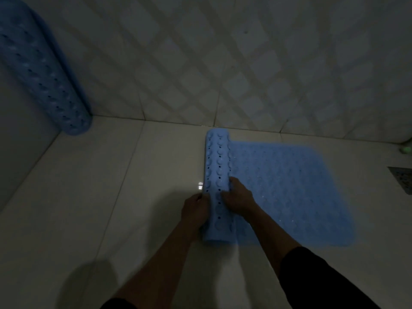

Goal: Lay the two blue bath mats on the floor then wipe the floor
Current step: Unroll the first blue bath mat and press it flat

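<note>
The first bath mat (pixel 289 190) lay partly unrolled on the tiled floor (pixel 100 186), close to the wall: its flat part spread toward 3 o'clock, and the part still rolled (pixel 219 181) formed a tube whose long axis ran from 12 to 6 o'clock. Both hands were at the near end of this roll. The left hand (pixel 195 211) held the roll from its 9 o'clock side with curled fingers, and the right hand (pixel 237 197) lay over the top of it from the 3 o'clock side, fingers bent on the surface; whether its thumb went under the roll could not be seen in the dim light. The free floor for unrolling was toward 9 o'clock, so I judge that the next move must push the roll across its axis to that side, with the left hand leading. The second bath mat (pixel 40 70), fully rolled, leaned in the corner at about 10 o'clock, well apart from both hands. A metal drain cover (pixel 402 181) was at 3 o'clock, beyond the flat part.
</note>
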